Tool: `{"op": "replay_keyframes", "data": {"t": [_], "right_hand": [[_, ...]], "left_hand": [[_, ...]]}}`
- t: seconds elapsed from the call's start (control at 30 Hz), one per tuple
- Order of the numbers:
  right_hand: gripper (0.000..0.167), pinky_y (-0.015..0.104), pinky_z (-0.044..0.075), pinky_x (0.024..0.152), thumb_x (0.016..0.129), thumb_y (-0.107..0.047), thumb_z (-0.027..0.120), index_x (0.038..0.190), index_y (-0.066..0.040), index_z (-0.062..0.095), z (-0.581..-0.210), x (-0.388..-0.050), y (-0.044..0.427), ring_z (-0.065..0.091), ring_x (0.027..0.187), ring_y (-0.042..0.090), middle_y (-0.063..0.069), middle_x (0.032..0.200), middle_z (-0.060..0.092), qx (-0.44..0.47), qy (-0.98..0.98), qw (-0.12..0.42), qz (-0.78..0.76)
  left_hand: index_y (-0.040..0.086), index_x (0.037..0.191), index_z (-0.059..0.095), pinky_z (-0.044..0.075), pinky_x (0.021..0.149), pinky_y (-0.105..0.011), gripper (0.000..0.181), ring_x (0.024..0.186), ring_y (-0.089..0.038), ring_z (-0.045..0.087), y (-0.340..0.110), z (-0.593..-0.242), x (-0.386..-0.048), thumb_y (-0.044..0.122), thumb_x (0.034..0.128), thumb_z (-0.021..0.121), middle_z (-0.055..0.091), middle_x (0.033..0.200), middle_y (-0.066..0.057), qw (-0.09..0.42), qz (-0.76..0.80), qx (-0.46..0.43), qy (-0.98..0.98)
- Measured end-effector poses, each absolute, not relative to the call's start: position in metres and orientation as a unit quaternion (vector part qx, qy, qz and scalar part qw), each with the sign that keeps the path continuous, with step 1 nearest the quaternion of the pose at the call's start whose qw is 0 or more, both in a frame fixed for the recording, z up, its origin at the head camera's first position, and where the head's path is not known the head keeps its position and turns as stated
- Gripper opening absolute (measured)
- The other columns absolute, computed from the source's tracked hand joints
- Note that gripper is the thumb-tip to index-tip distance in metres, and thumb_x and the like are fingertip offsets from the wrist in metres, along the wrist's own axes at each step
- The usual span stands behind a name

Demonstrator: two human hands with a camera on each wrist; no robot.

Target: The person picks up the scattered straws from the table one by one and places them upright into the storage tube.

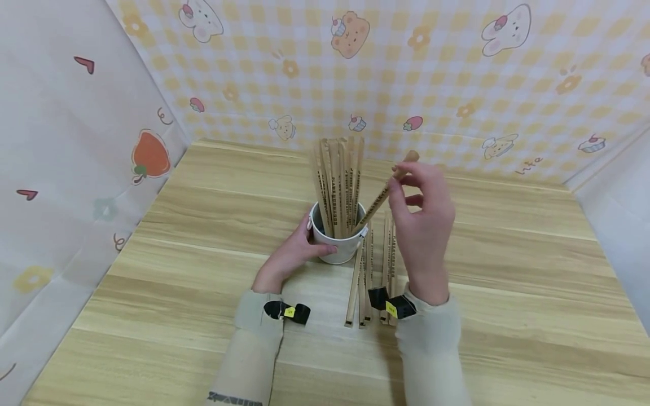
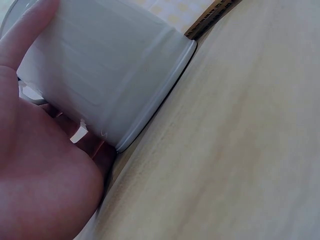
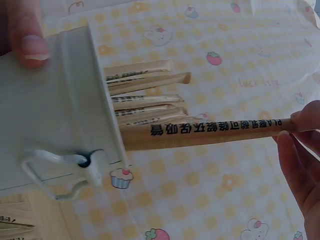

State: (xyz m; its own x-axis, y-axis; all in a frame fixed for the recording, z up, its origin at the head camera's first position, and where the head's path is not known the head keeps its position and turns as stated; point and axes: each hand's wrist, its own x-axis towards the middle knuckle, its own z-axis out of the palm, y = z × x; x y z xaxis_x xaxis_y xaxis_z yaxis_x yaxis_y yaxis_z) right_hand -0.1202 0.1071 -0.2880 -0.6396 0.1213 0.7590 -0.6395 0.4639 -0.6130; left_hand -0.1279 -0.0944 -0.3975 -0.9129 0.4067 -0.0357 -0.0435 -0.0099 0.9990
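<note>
Two bare hands work over a wood-grain desk (image 1: 528, 270), around a white bucket (image 1: 346, 249) that stands about midway between the left and right edges, nearer the back edge. The left hand (image 1: 291, 254) has its grip curled round the bucket on the side facing the desk's left edge, thumb laid across the front wall. The right hand (image 1: 426, 214) has its grip pinched, thumb against fingers, on the upper part of one paper-wrapped straw (image 1: 378, 203); this straw slants toward the desk's right edge, its lower end hidden inside the bucket's mouth. A bunch of similar straws (image 1: 337, 186) stands in the bucket, tops well above the rim. More loose straws (image 1: 355, 282) lie on the desk beside the bucket, toward the right edge, pointing roughly from back to front, some partly hidden by the right forearm. A white wire handle (image 3: 37, 172) hangs from the bucket's rim. Behind the back edge rises a yellow-checked cloth (image 1: 304, 84) printed with animals, flowers and cupcakes.
</note>
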Motion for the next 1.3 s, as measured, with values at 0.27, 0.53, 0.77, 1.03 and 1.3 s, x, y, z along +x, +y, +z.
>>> {"op": "replay_keyframes", "data": {"t": [0.27,0.53,0.77,1.03,1.3], "right_hand": [[0.013,0.026,0.049,0.057,0.082,-0.005,0.061,0.094,-0.003,0.058,-0.307,-0.132,0.099,0.057,0.084,0.011,0.002,0.092,0.061,0.19,-0.804,0.336,0.452],[0.036,0.026,0.05,0.058,0.082,-0.01,0.062,0.116,-0.011,0.049,-0.316,-0.137,0.094,0.059,0.084,0.011,0.003,0.097,0.063,0.175,-0.83,0.267,0.457],[0.053,0.025,0.049,0.059,0.082,-0.013,0.063,0.13,-0.019,0.04,-0.322,-0.141,0.093,0.058,0.083,0.01,0.001,0.097,0.063,0.168,-0.829,0.237,0.479],[0.051,0.025,0.049,0.059,0.083,-0.01,0.062,0.129,-0.017,0.042,-0.331,-0.146,0.094,0.058,0.08,0.01,0.0,0.092,0.063,0.172,-0.836,0.207,0.478],[0.041,0.026,0.049,0.059,0.087,-0.019,0.057,0.126,-0.016,0.045,-0.336,-0.148,0.097,0.058,0.078,0.01,0.0,0.092,0.064,0.158,-0.844,0.194,0.474]], "left_hand": [[0.022,0.142,0.014,0.026,0.102,-0.037,0.096,0.121,-0.023,0.035,-0.095,-0.398,-0.128,0.007,0.0687,0.074,0.034,0.135,-0.007,0.151,0.691,0.142,0.692],[0.022,0.143,0.013,0.024,0.103,-0.038,0.095,0.123,-0.024,0.033,-0.095,-0.398,-0.127,0.01,0.07,0.074,0.032,0.138,-0.006,0.15,0.683,0.143,0.7],[0.023,0.143,0.012,0.024,0.103,-0.037,0.096,0.123,-0.022,0.033,-0.095,-0.398,-0.127,0.011,0.0705,0.074,0.031,0.138,-0.004,0.153,0.68,0.14,0.703],[0.024,0.143,0.012,0.024,0.103,-0.037,0.096,0.123,-0.022,0.033,-0.095,-0.4,-0.129,0.014,0.0703,0.075,0.032,0.138,-0.005,0.152,0.677,0.143,0.705],[0.024,0.142,0.013,0.026,0.102,-0.037,0.095,0.123,-0.022,0.033,-0.095,-0.398,-0.128,0.012,0.0709,0.074,0.032,0.137,-0.004,0.152,0.679,0.141,0.704]]}}
